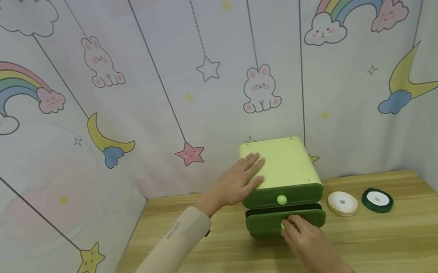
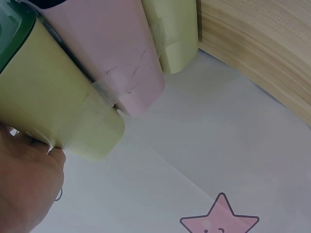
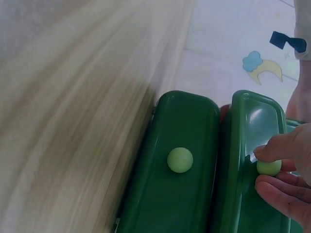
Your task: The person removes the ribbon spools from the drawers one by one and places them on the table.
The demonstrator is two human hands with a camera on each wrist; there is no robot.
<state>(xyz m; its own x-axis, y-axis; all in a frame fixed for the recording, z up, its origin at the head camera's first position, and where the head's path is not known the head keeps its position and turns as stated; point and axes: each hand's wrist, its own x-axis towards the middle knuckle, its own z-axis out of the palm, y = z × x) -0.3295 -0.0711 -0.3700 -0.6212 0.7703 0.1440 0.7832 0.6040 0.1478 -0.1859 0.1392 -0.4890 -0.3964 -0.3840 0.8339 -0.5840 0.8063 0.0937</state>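
A drawer box (image 1: pixel 280 160) with a pale green top and dark green fronts stands on the table. My left hand (image 1: pixel 238 182) rests on the left part of its top, fingers spread. My right hand (image 1: pixel 310 244) pinches the round light green knob (image 3: pixel 269 167) of the middle drawer (image 1: pixel 261 224) between thumb and fingers. That drawer sticks out a little, with a dark gap above its front. The top drawer (image 1: pixel 258 199) sits above it with its own knob (image 1: pixel 282 199). In the right wrist view, the bottom drawer (image 3: pixel 170 194) shows, its knob (image 3: pixel 180 160) untouched.
On the wooden table (image 1: pixel 195 269), right of the box, lie a cream ribbon roll (image 1: pixel 351 210) and a dark green ribbon roll (image 1: pixel 379 208). A printed cloth backdrop (image 1: pixel 215 109) stands close behind the box. The left wrist view shows the box's pink middle tier (image 2: pixel 109 48).
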